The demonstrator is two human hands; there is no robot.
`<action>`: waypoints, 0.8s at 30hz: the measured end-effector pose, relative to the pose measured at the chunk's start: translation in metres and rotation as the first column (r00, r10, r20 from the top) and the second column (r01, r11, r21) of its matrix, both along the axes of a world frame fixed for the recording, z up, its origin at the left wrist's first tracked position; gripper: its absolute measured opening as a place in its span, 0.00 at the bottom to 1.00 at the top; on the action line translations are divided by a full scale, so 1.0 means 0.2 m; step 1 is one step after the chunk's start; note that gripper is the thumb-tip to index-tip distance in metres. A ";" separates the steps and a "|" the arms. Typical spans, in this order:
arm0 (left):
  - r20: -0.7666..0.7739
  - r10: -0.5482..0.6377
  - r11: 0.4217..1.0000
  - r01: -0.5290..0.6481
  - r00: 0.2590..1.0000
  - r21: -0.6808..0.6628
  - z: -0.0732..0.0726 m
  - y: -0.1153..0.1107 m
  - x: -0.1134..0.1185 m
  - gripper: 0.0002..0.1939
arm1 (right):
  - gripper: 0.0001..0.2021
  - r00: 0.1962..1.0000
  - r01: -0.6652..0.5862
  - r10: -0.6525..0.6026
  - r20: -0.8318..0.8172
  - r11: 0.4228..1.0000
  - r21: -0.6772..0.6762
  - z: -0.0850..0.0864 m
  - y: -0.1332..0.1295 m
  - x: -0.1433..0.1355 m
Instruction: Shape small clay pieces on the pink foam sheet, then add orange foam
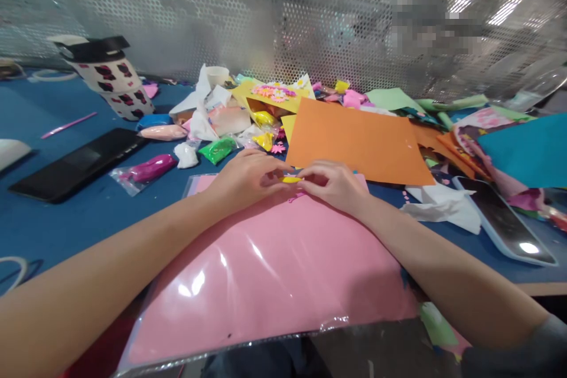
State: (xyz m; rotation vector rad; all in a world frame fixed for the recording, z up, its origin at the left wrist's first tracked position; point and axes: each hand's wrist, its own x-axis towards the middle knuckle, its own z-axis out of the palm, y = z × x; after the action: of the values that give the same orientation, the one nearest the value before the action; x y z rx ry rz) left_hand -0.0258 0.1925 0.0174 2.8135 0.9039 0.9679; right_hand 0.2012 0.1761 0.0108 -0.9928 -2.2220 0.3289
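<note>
Between my two hands is a small yellow piece of modelling clay [290, 179], held at its ends by the fingertips. My left hand [248, 180] pinches the left end and my right hand [332, 183] the right end. Both hands rest over the far part of a pink sheet in a clear plastic sleeve [266, 260], which juts past the table's near edge. Just under the yellow clay lies a thin magenta piece [296, 196], partly hidden by my fingers.
Bagged clay in magenta [153, 170], green [218, 150] and yellow [264, 142] lies beyond my left hand. An orange sheet [358, 139] lies behind my right hand. A phone [507, 221] is at right, a black slab [80, 162] and patterned tumbler [108, 80] at left. A perforated metal panel [221, 12] stands behind.
</note>
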 end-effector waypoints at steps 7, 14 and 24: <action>0.097 0.024 0.997 -0.031 0.995 0.065 0.04 -0.04 0.00 0.14 | 0.05 0.997 -0.016 0.019 -0.078 0.999 0.040 0.01 -0.04 -0.03; 0.062 -0.052 0.988 0.061 0.997 -0.142 0.04 -0.07 0.02 0.13 | 0.04 0.999 -0.005 0.005 -0.054 1.000 0.015 0.02 -0.04 -0.03; 0.145 0.017 0.929 0.038 0.989 -0.368 0.04 -0.09 0.02 0.12 | 0.06 0.973 -0.027 -0.042 -0.228 0.956 -0.291 0.04 -0.05 -0.05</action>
State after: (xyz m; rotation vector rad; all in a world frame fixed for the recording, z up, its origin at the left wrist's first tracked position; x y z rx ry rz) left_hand -0.0224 0.1744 0.0259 2.3981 0.9377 0.8794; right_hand 0.1913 0.1662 0.0179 -1.0557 -1.9911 0.7498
